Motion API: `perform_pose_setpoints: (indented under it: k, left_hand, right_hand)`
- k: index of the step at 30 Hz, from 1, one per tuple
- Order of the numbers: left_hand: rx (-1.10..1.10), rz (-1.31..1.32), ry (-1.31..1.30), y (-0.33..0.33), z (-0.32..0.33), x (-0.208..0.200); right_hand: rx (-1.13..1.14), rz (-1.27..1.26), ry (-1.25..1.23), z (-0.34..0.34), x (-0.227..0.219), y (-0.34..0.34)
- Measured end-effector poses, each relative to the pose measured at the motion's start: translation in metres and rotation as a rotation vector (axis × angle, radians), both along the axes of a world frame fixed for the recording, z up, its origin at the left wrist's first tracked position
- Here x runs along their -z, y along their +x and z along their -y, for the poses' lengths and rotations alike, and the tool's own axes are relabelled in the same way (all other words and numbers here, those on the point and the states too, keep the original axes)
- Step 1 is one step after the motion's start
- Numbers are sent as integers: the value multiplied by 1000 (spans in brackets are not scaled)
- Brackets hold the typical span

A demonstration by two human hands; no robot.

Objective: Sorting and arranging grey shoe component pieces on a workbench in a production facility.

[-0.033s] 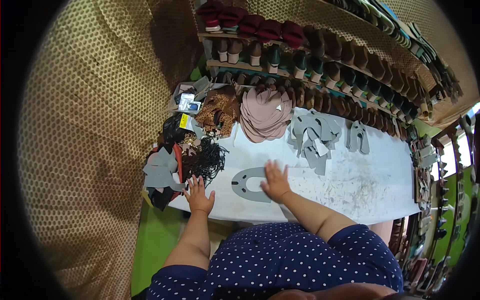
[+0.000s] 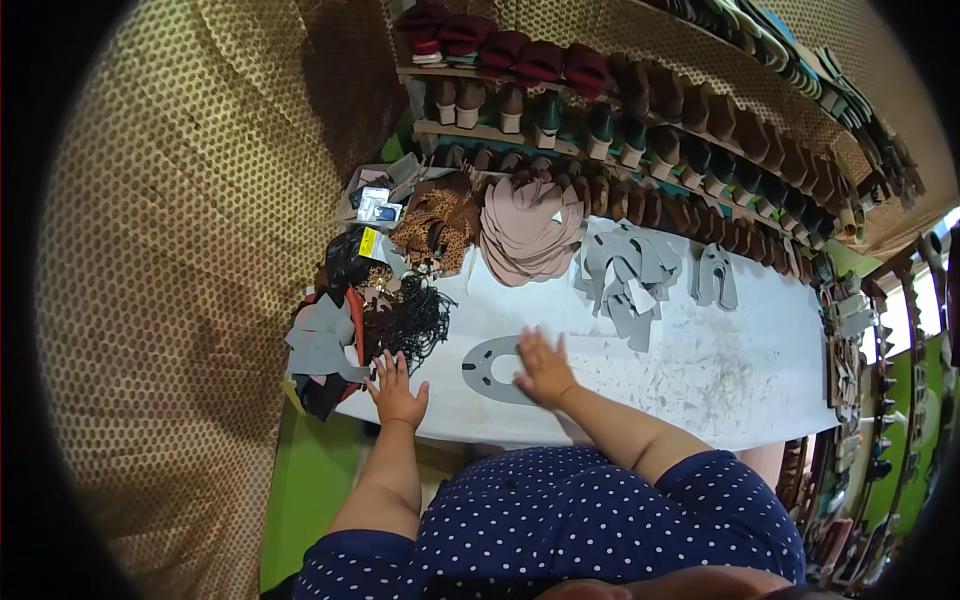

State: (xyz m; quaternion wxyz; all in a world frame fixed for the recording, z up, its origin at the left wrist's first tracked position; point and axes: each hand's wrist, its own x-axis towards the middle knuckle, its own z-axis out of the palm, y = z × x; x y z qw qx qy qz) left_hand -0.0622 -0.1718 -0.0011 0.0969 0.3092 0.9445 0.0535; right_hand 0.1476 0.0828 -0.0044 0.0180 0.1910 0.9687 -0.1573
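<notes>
A grey U-shaped flat piece (image 2: 479,372) with small dark slots, like a shoe upper, lies on the white-covered table, its curved end to the left. My right hand (image 2: 546,372) is over the piece's right end, fingers stretched out and slightly blurred; the ends of the piece are hidden under it. Whether the palm presses down, I cannot tell. My left hand (image 2: 399,393) rests near the table's front left edge with fingers spread, holding nothing. Beside it are grey scraps (image 2: 322,340) and a tangle of black cords (image 2: 415,318).
Along the table's back lie a pinkish-beige stack of cut pieces (image 2: 532,235), a heap of grey cut pieces (image 2: 630,270), another slotted grey piece (image 2: 714,277) and leopard-print material (image 2: 437,225). Racks of shoe lasts (image 2: 600,128) stand behind. A patterned curtain (image 2: 180,300) hangs at left.
My right hand has shifted slightly left and toward me over the grey piece. The left hand stays essentially in place.
</notes>
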Motion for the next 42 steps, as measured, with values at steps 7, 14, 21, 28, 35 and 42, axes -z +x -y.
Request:
perform_pose_setpoints:
  k: [7,14,21,28,35,42]
  left_hand:
    - [26,-33,39,-2,-8,-3]
    - [25,-38,45,-2,-5,1]
    - [38,-38,58,-3,-6,-1]
    - [43,-29,49,-3,-7,-1]
    - [44,-24,40,-3,-8,-3]
    - [43,-29,18,-3,-9,-3]
  right_hand:
    - [-230,-69,-72,35,13,-24]
    - [-265,81,-11,35,5,-34]
    - [-360,-67,-54,28,5,-38]
    - [-447,-54,-57,25,2,-41]
    - [-404,-33,-73,24,0,-40]
    - [-296,-9,-65,26,2,-41]
